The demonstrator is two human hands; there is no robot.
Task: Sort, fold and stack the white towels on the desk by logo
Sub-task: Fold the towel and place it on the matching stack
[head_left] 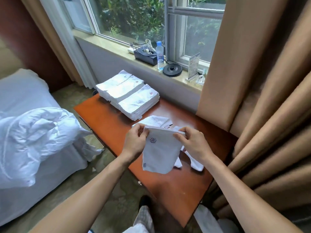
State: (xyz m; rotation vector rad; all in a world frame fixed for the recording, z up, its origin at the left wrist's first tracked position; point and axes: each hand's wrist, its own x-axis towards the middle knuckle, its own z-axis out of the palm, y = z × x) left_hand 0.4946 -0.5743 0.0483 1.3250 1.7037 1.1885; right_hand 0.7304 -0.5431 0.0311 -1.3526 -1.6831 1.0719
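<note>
I hold a white towel (159, 153) up above the orange desk (170, 187); a small dark flower logo shows near its upper left corner. My left hand (135, 142) pinches the towel's top left corner and my right hand (193, 142) pinches the top right corner, so it hangs down between them. At the desk's far end lie two stacks of folded white towels: a far stack (117, 86) and a nearer stack (139, 103), both with red logos on top. A flat folded towel (156, 121) lies just beyond my hands. Loose crumpled towels (195, 163) lie under my right hand.
A bed with a rumpled white duvet (33, 137) stands to the left. Tan curtains (269, 115) hang close along the desk's right side. On the window sill (180, 79) sit a water bottle (159, 54), a dark tissue box (145, 56), a black round base (172, 70) and a card stand (193, 67).
</note>
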